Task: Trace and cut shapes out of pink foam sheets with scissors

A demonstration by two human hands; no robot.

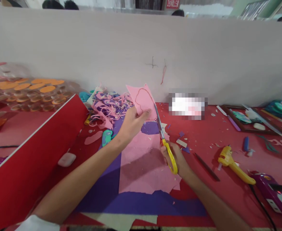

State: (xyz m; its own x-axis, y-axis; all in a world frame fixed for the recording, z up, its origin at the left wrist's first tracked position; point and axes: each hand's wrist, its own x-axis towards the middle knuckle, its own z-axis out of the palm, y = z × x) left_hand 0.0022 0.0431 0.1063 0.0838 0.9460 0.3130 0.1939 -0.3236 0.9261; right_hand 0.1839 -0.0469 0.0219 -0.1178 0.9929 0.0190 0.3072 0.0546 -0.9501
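Note:
My left hand (131, 123) pinches a small pink paper piece (142, 99) with a drawn outline and holds it upright above the table. My right hand (175, 158) grips yellow-handled scissors (163, 138). Their blades point up and touch the right edge of the pink piece. Below both hands a larger pink sheet (143, 166) lies on a purple sheet (141, 202).
A red board (30, 160) leans at the left. Pink and purple paper scraps (109, 107) pile up at the back. A yellow glue gun (234, 165), a pencil (207, 166) and a purple power strip (273, 192) lie at the right. A white partition wall (141, 54) closes the far side.

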